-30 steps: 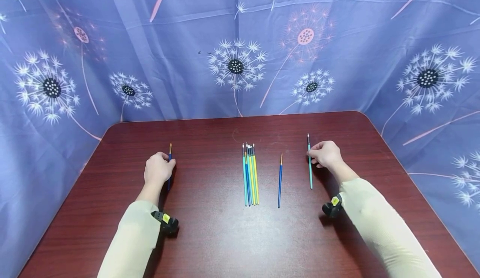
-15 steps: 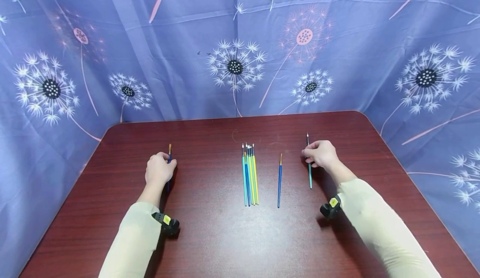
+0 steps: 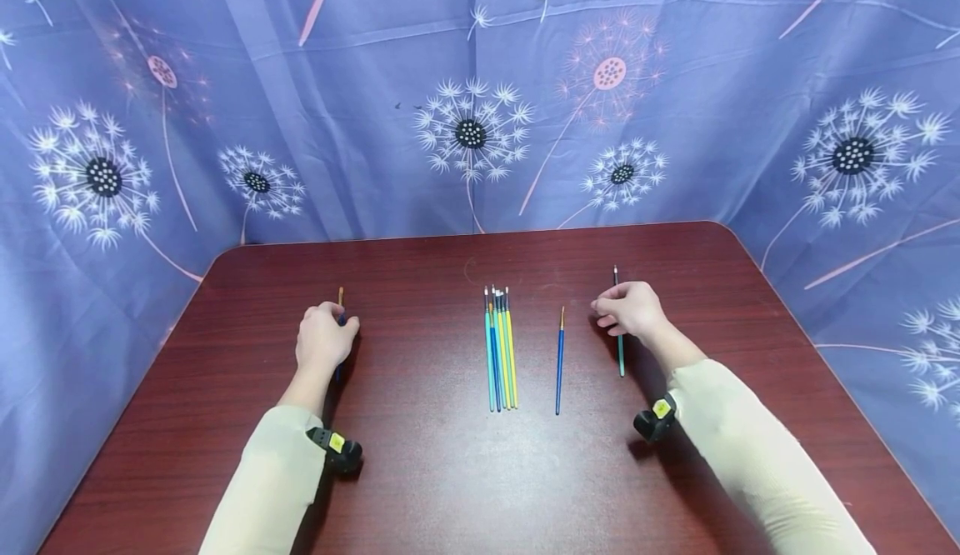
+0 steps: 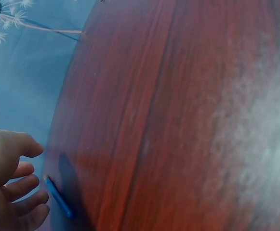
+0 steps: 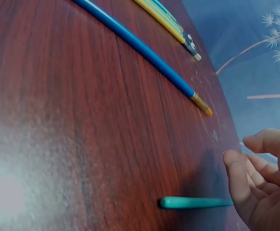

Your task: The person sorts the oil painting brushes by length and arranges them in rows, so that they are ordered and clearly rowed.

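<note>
Our right hand (image 3: 632,309) is shifting inward across the teal brush (image 3: 620,359) since the earlier frame, our left hand (image 3: 324,340) is edging slightly toward the middle, and the brushes are keeping their places. We are seeing the teal brush lying on the table (image 3: 420,488) under the right hand, its tip pointing away from us and its handle end showing below the fingers. Those fingers are bending loosely, with thumb and fingertips standing apart in the right wrist view; whether the hand is touching the brush, we cannot tell. On the other side, the left blue brush (image 4: 59,198) is lying partly hidden beneath the left hand, its orange-brown tip pointing away. The left wrist view is showing our thumb well apart from the gently curving fingers, with the brush's handle resting on the tabletop beside them. Between our hands, a lone blue brush (image 3: 560,363) is lying nearer the teal one, and a row of brushes (image 3: 504,363) in teal, blue and yellow is lying close together just left of it. Farther out, we are wearing pale sleeves (image 3: 750,447) with small black cameras (image 3: 654,419) at both wrists, and a blue curtain (image 3: 360,130) printed with dandelions is hanging behind the table.
</note>
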The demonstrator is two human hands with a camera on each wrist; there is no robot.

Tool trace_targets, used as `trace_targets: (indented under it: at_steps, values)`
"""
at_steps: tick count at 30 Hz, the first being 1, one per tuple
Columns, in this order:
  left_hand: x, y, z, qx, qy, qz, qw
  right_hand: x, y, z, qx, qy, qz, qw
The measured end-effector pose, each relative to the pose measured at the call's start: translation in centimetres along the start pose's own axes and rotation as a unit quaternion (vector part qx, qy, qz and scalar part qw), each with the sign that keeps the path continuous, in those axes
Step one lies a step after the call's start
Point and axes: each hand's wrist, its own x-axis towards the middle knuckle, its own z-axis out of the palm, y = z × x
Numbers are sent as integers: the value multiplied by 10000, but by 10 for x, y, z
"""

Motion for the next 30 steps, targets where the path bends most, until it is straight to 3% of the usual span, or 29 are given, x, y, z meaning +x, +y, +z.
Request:
trace_targets:
  at_steps: [11, 21, 30]
  values:
    - [-8, 17, 10, -289, 231, 524, 9979, -6, -7, 13, 311, -257, -40, 9992]
    - [-20, 40, 19, -665, 30, 907, 9936, -17, -11, 35, 811, -806, 314, 9929]
    - [-36, 59, 39, -1066, -234, 1173, 9871, -23, -11, 55, 1044, -1067, 291, 9884]
